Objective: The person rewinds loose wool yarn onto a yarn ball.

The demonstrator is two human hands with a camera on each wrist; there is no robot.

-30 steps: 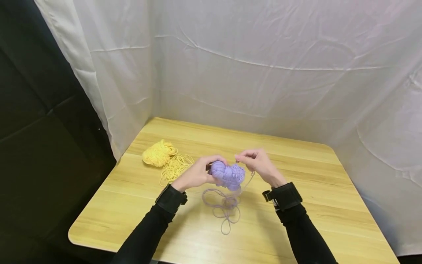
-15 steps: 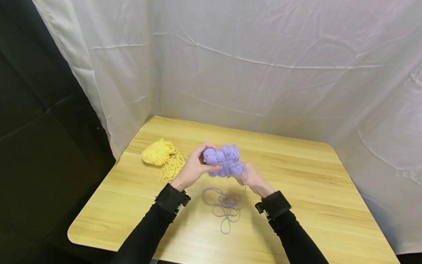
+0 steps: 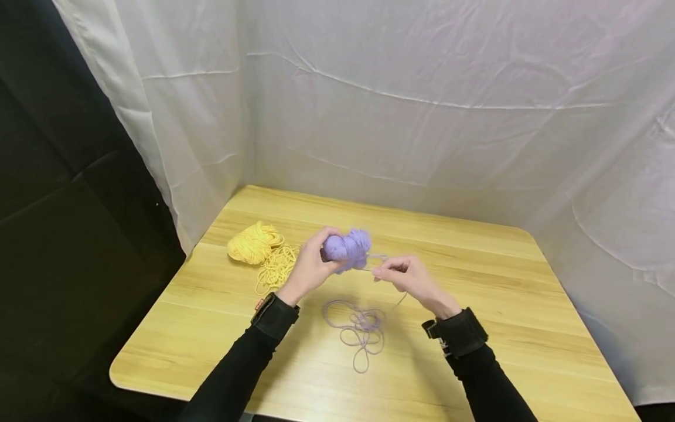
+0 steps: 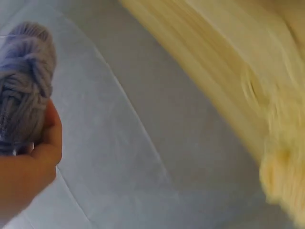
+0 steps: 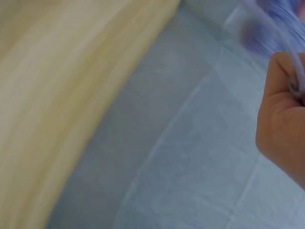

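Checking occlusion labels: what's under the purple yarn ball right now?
The purple yarn ball is lifted off the table in the left hand. Below and toward the camera lie loose purple loops on bare wood. The ball's underside and the palm behind it are hidden.

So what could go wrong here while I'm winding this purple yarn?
The loose purple strand lies in overlapping loops on the table, so it could knot as your right hand pulls it. The purple ball sits in your left hand above the table and might slip.
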